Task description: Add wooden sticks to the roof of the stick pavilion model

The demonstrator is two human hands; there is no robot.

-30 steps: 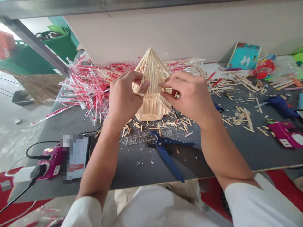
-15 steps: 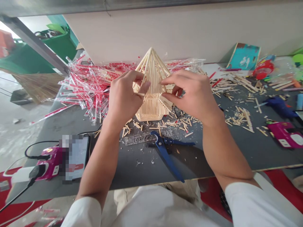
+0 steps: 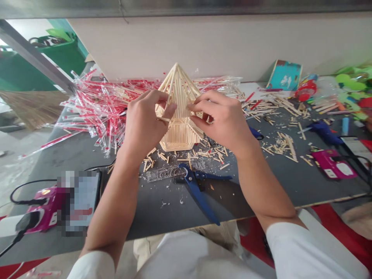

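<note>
A small house model made of thin wooden sticks (image 3: 181, 137), with a pointed roof and an angular base, stands upright on the dark table. My left hand (image 3: 147, 124) is closed on the roof's left side, its thumb against the slanted sticks. A short stick end shows beside that thumb; whether it belongs to the model I cannot tell. On the opposite side, my right hand (image 3: 223, 118) has its fingertips and thumb bent in at the roof's right edge. Both hands hide parts of the model's sides.
Blue cutting pliers (image 3: 200, 193) and a clear ruler (image 3: 161, 174) lie in front of the model. Red-and-clear stick packets (image 3: 99, 104) are heaped behind left. Stick offcuts (image 3: 281, 147) litter the right. A phone (image 3: 84, 199), magenta power strips (image 3: 334, 164) and a blue glue gun (image 3: 327, 131) lie around.
The whole view has shifted, so the hands and model appear slightly further left. Both hands keep nearly the same hold on the model.
</note>
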